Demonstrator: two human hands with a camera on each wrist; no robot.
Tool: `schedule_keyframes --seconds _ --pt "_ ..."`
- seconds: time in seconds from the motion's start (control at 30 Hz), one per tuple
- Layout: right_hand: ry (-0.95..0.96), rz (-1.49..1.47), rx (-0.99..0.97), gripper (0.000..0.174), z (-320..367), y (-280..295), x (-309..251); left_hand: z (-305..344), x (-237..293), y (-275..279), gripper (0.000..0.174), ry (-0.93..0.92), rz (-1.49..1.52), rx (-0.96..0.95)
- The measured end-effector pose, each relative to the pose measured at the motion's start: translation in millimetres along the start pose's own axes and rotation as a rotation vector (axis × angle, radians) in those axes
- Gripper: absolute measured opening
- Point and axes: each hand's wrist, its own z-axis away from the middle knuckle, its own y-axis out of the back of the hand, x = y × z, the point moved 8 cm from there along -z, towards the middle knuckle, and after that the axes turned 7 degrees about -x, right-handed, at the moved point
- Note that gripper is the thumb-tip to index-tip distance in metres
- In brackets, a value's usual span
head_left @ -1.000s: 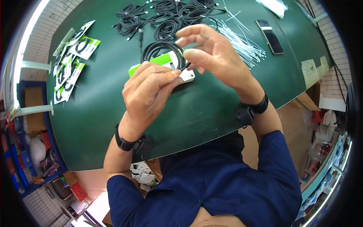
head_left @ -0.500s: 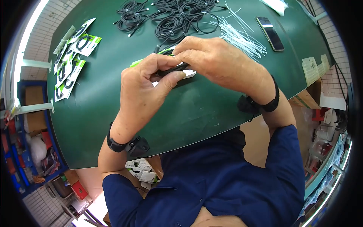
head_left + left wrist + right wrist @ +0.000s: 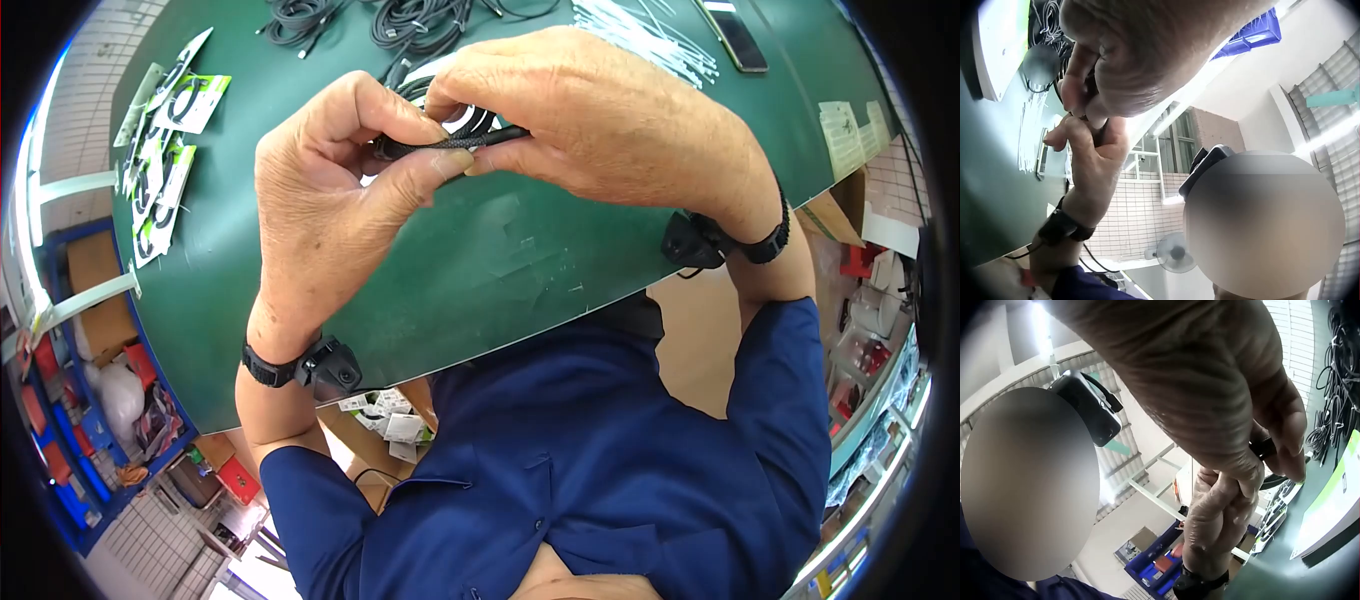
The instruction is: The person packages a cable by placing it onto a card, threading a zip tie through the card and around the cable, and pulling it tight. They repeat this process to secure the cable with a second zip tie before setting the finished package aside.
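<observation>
Pinching a black cable point(image 3: 460, 142) together, left hand point(image 3: 320, 200) and right hand point(image 3: 610, 120) read clearly overhead; wrist views perhaps glimpse it.

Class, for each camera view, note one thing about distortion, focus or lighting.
Head view: fisheye bends the table edge, cable sharp. Left wrist view: left hand looms close and soft, bright backlight. Right wrist view: right hand fills the frame, a lamp glaring top left.

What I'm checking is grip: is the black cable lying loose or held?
Held: left hand and right hand both pinch the black cable.
</observation>
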Motion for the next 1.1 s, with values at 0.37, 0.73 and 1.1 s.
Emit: schedule_keyframes --seconds 0.37,0.73,1.1 --pt "-0.223 -0.7 -0.408 0.035 13 -10 10 10 27 -24 0.018 -0.429 -0.425 -0.218" --pt "0.075 -0.436 -0.097 0.025 12 -16 8 15 27 -25 0.024 -0.653 -0.686 -0.228" --pt "-0.241 -0.898 -0.19 0.015 14 -23 27 14 22 -23 0.024 -0.693 -0.772 -0.288"
